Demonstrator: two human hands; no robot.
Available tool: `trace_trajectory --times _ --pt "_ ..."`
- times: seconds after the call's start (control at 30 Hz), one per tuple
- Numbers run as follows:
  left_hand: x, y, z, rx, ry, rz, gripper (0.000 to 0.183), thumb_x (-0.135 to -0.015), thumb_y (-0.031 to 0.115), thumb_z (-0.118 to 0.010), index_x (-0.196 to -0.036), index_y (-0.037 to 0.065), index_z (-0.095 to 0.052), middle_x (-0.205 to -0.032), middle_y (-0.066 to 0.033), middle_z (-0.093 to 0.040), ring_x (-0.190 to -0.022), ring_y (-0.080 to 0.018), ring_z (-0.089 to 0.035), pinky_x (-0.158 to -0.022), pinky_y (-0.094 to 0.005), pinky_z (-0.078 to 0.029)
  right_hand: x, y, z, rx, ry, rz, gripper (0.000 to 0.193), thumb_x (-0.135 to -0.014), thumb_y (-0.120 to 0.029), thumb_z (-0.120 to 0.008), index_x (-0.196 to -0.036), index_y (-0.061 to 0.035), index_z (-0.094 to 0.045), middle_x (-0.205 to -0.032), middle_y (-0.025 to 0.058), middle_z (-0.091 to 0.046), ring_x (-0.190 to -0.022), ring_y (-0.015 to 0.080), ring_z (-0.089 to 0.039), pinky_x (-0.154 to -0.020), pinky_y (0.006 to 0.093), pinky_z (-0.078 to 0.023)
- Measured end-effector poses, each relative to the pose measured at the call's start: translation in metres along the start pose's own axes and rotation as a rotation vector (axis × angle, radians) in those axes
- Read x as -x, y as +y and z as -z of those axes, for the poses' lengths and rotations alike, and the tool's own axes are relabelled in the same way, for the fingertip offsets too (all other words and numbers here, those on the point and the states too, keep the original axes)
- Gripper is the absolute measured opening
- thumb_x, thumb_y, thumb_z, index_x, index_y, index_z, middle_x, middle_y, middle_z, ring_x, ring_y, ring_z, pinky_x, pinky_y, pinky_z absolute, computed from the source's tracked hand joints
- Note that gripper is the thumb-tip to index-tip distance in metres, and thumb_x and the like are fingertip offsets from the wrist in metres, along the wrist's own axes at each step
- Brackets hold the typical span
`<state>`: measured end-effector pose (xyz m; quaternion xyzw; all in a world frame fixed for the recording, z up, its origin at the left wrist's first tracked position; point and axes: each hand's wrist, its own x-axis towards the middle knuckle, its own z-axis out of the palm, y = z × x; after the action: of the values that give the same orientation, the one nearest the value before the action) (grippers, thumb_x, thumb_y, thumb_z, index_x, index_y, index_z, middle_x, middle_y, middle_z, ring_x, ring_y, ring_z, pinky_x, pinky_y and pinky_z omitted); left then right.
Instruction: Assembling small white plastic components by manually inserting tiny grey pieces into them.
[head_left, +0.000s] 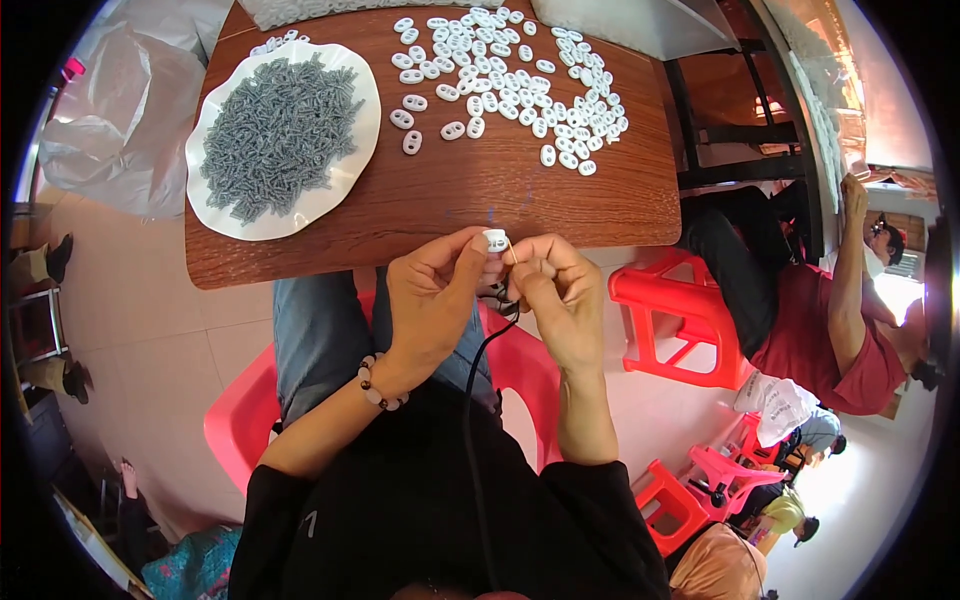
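My left hand (pixel 440 300), wearing a beaded bracelet (pixel 374 388), pinches a small white oval cord lock (pixel 496 240) with two holes. It is held just off the table's near edge. Close beside it, on the right, the fingers of my right hand (pixel 558 300) are closed on a thin, pale, stick-like piece (pixel 513 252) whose tip comes up to the cord lock. Whether it touches cannot be made out. Many similar white cord locks (pixel 490 70) lie scattered over the brown table (pixel 420 200). A white wavy-rimmed plate (pixel 362 130) holds a heap of small grey springs (pixel 280 135).
A black cable (pixel 468 420) runs from below my hands down my front. Right of the table stands a red stool (pixel 680 320) beside a seated person in dark red (pixel 840 340). Clear plastic bags (pixel 120 120) are at the left. More people sit at the lower right.
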<state>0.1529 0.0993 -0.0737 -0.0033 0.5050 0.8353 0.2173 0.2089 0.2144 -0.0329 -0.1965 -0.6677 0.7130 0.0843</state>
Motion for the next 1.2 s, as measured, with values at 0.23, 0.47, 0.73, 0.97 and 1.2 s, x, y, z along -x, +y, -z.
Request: trace_trajectory --times 0.23,0.47,0.73,0.97,1.2 --pt "0.000 0.000 0.000 -0.074 -0.016 -0.060 0.021 -0.094 0.010 -0.060 -0.106 -0.006 -0.067 -0.091 -0.0087 -0.071 -0.080 -0.0099 -0.066 -0.072 -0.0245 -0.056 0.005 -0.008 -0.001 0.096 0.040 -0.096 0.010 -0.092 -0.009 -0.063 -0.091 0.0008 -0.063 -0.070 0.0059 -0.067 -0.056 0.0040 -0.055 -0.052 0.0176 -0.044" --pt "0.000 0.000 0.001 -0.101 -0.008 -0.041 0.020 -0.094 0.011 -0.061 -0.104 -0.004 -0.069 -0.090 -0.0078 -0.071 -0.079 -0.0083 -0.064 -0.071 -0.0246 -0.056 0.005 -0.007 -0.005 0.109 0.026 -0.172 0.010 -0.092 -0.009 -0.063 -0.087 -0.0005 -0.062 -0.066 0.0054 -0.066 -0.051 0.0036 -0.054 -0.047 0.0164 -0.042" --pt "0.001 0.000 0.001 -0.091 -0.005 -0.030 0.020 -0.093 0.011 -0.062 -0.104 -0.005 -0.069 -0.090 -0.0069 -0.071 -0.078 -0.0078 -0.063 -0.071 -0.0247 -0.056 0.004 -0.004 -0.008 0.104 0.043 -0.168 0.010 -0.092 -0.009 -0.061 -0.086 -0.0006 -0.062 -0.065 0.0043 -0.065 -0.050 0.0029 -0.052 -0.046 0.0166 -0.040" --pt "0.000 -0.002 0.000 -0.172 0.014 -0.088 0.019 -0.092 0.010 -0.063 -0.104 -0.004 -0.069 -0.081 -0.0023 -0.070 -0.070 -0.0039 -0.060 -0.060 -0.0197 -0.050 0.006 0.008 -0.014 0.105 0.070 -0.071 0.008 -0.094 -0.004 -0.056 -0.087 -0.0005 -0.059 -0.064 -0.0003 -0.060 -0.052 0.0014 -0.049 -0.049 0.0167 -0.038" --pt "0.001 0.005 0.000 -0.198 -0.018 -0.029 0.017 -0.090 0.008 -0.064 -0.101 -0.004 -0.070 -0.077 -0.0016 -0.069 -0.067 -0.0018 -0.058 -0.055 -0.0173 -0.045 0.007 0.018 -0.020 0.330 0.108 0.099 0.006 -0.094 -0.001 -0.055 -0.088 -0.0001 -0.056 -0.063 -0.0027 -0.057 -0.053 -0.0001 -0.045 -0.048 0.0170 -0.034"
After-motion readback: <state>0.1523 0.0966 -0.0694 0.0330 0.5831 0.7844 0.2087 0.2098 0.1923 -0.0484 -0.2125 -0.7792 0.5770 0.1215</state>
